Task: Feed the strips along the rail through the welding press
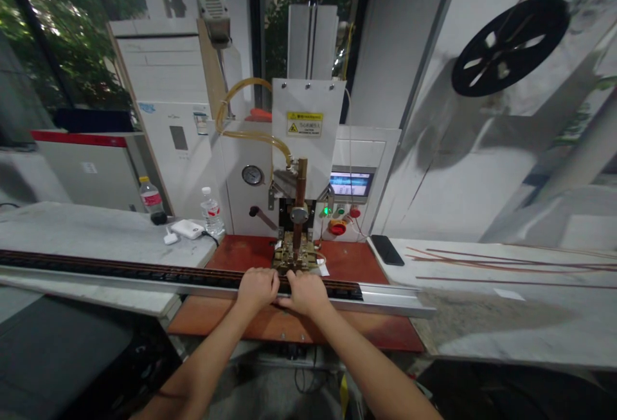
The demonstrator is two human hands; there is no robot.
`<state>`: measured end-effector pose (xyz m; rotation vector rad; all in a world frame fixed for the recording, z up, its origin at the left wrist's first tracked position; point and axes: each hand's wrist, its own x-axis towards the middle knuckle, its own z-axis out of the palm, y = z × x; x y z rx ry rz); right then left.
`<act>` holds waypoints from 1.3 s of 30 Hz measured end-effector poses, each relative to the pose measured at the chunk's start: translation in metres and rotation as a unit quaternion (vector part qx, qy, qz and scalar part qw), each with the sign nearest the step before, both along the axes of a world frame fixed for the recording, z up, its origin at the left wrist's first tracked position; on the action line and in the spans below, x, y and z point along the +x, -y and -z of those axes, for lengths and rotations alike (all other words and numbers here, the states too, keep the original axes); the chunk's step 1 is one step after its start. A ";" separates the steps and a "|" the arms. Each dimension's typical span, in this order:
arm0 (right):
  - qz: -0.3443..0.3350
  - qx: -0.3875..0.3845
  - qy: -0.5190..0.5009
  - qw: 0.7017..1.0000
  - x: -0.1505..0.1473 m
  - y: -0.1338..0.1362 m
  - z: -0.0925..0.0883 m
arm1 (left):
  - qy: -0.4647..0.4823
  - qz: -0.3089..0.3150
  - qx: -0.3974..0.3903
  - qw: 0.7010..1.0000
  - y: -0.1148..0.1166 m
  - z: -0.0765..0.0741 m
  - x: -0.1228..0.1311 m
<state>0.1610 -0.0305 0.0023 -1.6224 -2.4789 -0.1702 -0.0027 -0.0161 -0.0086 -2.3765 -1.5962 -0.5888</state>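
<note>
My left hand (258, 288) and my right hand (307, 291) are side by side on a long metal rail (390, 298), their fingers curled over it. Dark strips with copper-coloured lines (193, 274) lie along the channel of the rail. Just behind my hands is the brass fixture (292, 256) of a white press machine (308, 101). A copper-coloured rod (301, 188) points down at the fixture from above. My fingertips are partly hidden, but both hands look closed around the rail's edge.
A red-brown board (241, 253) lies under the rail. At left stand a water bottle (211, 211), a cola bottle (153, 201) and a white power bank (187, 229). To the right are a phone (387, 250) and thin copper-coloured rods (482, 262). A black reel (511, 47) hangs on the wall.
</note>
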 end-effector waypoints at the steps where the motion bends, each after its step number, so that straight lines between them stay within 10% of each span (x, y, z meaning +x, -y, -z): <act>1: -0.002 -0.002 -0.001 1.000 0.000 0.000 -0.002 | 0.000 0.001 -0.002 1.000 0.000 0.000 0.000; 39: -0.032 -0.037 0.015 0.999 0.027 0.004 -0.016 | 0.000 -0.007 0.001 1.000 -0.001 -0.002 -0.021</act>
